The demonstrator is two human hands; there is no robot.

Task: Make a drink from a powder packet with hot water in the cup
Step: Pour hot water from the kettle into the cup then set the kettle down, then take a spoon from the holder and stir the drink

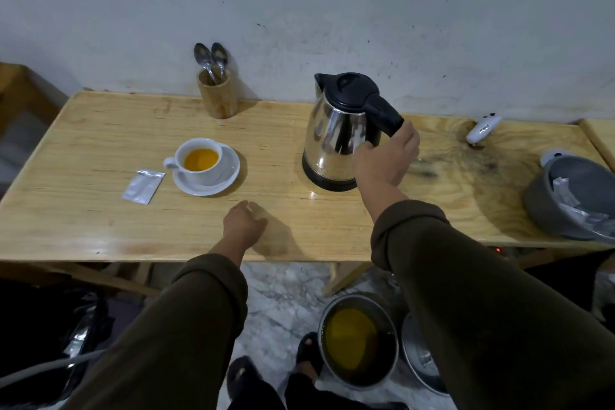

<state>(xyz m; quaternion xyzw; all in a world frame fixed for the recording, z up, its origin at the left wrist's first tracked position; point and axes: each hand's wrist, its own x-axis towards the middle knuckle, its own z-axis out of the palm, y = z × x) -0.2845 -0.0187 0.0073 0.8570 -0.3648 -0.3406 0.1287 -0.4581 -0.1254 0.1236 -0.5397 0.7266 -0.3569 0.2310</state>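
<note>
From the head view, our right hand (pixel 386 156) wraps the kettle (pixel 342 133) handle at 3 o'clock of the filled cup (pixel 199 158), left hand (pixel 244 221) curled empty, 1 packet (pixel 143 186) at 8 o'clock: a careless swing could scald us.

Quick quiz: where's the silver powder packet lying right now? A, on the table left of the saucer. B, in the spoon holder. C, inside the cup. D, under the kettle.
A: the silver packet lies flat on the table, just left of the saucer.
</note>
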